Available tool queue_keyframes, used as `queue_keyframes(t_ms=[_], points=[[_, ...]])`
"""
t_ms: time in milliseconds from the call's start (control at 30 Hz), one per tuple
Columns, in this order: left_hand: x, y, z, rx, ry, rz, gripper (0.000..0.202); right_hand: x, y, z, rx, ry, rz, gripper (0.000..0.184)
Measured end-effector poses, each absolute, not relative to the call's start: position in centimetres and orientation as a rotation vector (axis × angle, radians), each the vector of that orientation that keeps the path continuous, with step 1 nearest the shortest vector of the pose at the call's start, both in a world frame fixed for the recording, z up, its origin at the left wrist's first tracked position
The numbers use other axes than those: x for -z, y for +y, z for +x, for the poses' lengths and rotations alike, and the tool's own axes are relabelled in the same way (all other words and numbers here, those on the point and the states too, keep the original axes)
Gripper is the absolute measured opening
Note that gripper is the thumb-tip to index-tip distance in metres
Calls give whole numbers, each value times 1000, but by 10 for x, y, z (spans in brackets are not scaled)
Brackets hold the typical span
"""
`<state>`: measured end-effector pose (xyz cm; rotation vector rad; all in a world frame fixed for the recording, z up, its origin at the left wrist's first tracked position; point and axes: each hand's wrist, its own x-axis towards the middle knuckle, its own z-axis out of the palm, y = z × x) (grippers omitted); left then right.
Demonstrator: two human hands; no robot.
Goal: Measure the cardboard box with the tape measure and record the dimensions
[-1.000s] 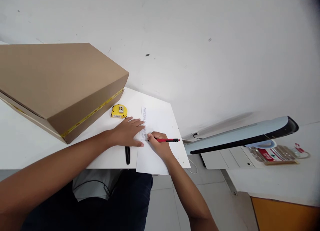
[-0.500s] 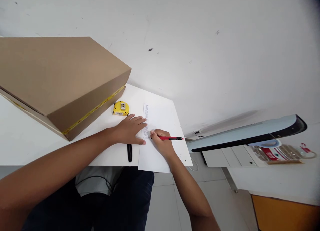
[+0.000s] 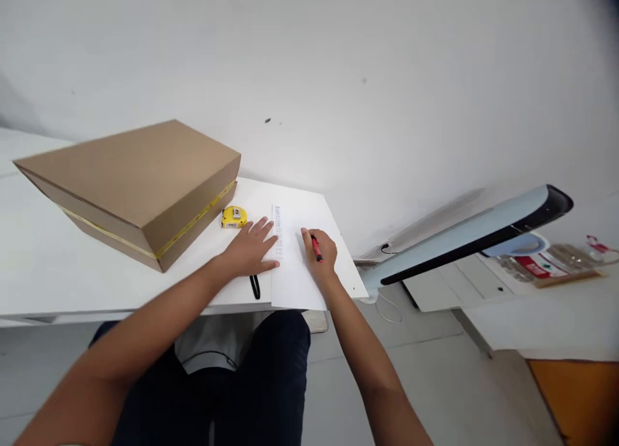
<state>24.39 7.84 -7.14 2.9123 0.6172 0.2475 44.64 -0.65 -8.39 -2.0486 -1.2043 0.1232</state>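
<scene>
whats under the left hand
The left hand lies over the table and the edge of the paper; a black strap pokes out below. Where it leads, and anything else there, is hidden.

On your table [image 3: 29, 240]: box [image 3: 145, 169] at left, tape measure [image 3: 234, 218] right of it, paper [image 3: 296, 285] farther right, beneath your right hand [image 3: 321, 254].

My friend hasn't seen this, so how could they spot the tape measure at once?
Find the big cardboard box on the white table. Just right of it in view, beyond the person's left hand, sits the tape measure. Rounded and bright yellow, it stands out from the white paper.
</scene>
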Motion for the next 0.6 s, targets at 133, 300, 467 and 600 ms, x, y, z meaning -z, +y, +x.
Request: queue_keyframes(t_ms=[133,300,467,600], points=[[53,19,203,-609,677,3039,53,71,2,451,-160,-1170,-2218,27],[30,-2,122,-1213,1445,2753,66,64,18,446,-322,-1191,-2373,34],[6,46,52,-1350,1741,2535,66,53,22,412,-367,-1352,-2289,35],[-1,75,28,-1167,1614,2592,62,53,30,352,-338,-1540,-2071,40]])
